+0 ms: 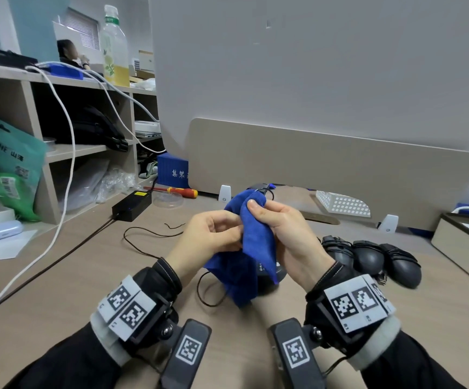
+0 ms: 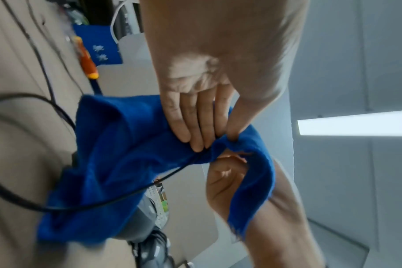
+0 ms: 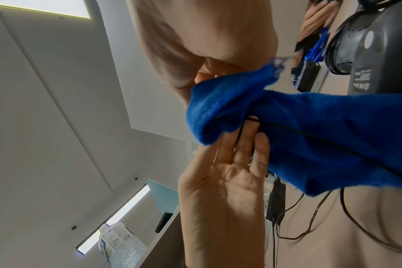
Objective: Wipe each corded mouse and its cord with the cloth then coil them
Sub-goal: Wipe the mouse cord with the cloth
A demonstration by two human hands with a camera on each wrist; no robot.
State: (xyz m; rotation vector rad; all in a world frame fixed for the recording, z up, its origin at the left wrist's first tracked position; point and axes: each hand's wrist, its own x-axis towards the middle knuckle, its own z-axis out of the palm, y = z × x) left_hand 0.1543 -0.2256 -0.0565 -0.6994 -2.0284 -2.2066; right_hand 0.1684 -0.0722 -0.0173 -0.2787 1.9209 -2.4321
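Beige desk surface backed by a low divider panel; both hands raised above it. Right hand grips the blue cloth, thumb and fingers curled round its upper fold; the cloth's long axis runs downward from those fingers toward the desk. Left hand pinches the thin black cord at the cloth — fingers pressed together, thumb opposed; the cord trails down from the pinch and loops on the desk. Below the fingers, partly covered by cloth, lies the mouse; right of the right hand sit three coiled mice. Beyond the left fingers — a screwdriver and black power adapter.
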